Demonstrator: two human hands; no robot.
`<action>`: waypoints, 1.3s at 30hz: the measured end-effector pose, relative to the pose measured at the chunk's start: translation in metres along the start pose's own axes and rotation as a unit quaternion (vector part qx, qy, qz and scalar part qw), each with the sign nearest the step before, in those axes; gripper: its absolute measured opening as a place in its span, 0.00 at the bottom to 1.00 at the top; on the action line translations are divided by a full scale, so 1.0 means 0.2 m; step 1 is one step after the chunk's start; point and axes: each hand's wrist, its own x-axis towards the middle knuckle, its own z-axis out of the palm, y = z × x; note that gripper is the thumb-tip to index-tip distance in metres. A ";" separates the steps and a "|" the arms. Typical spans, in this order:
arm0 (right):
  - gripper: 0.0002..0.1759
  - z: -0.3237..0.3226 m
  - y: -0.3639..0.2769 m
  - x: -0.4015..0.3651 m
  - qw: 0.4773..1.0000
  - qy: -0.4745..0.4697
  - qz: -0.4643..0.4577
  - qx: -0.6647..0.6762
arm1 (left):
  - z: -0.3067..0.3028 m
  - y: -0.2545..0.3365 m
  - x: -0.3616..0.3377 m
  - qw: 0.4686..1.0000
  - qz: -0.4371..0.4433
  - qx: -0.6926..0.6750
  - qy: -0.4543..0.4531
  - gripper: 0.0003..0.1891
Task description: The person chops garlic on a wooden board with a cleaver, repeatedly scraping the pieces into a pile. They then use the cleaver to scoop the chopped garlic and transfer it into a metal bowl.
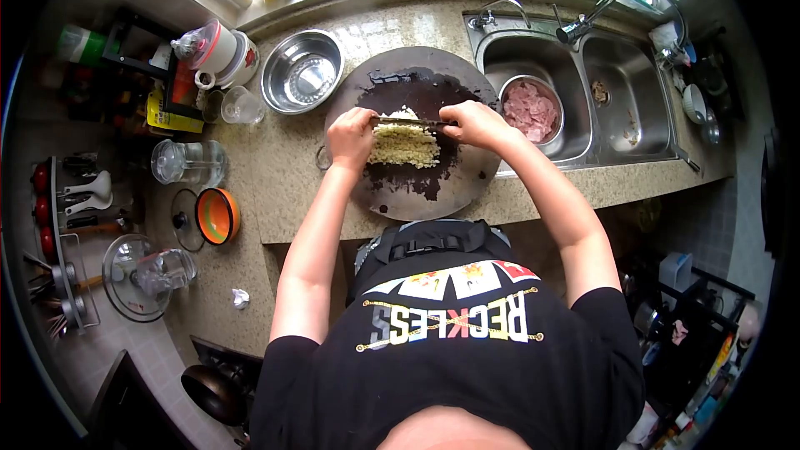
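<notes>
A knife (410,121), seen nearly edge-on, lies crosswise over a heap of finely chopped pale yellow-green food (404,147). My right hand (475,125) is closed around its handle end, while my left hand (352,135) grips the opposite end of the blade. Whiter bits show just beyond the knife. Beneath all this is a large round chopping board (467,179), dark and wet in its middle.
A steel bowl (302,72) stands left of the board. To the right, a bowl of raw pink meat (531,110) sits in the double sink (587,129). An orange bowl (217,217), glass jug (189,162) and crumpled tissue (241,298) are on the left counter.
</notes>
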 end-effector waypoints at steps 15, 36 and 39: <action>0.12 0.05 0.05 0.07 0.998 0.014 -0.064 -0.024 | -0.02 -0.01 -0.04 0.999 0.014 0.045 -0.003 0.06; 0.12 0.10 0.06 0.00 0.998 -0.029 -0.043 -0.023 | -0.04 0.07 -0.13 0.999 0.000 0.050 0.012 0.09; 0.13 0.10 0.08 0.00 0.998 -0.039 -0.050 -0.023 | -0.04 0.10 -0.13 0.998 0.011 0.069 0.007 0.09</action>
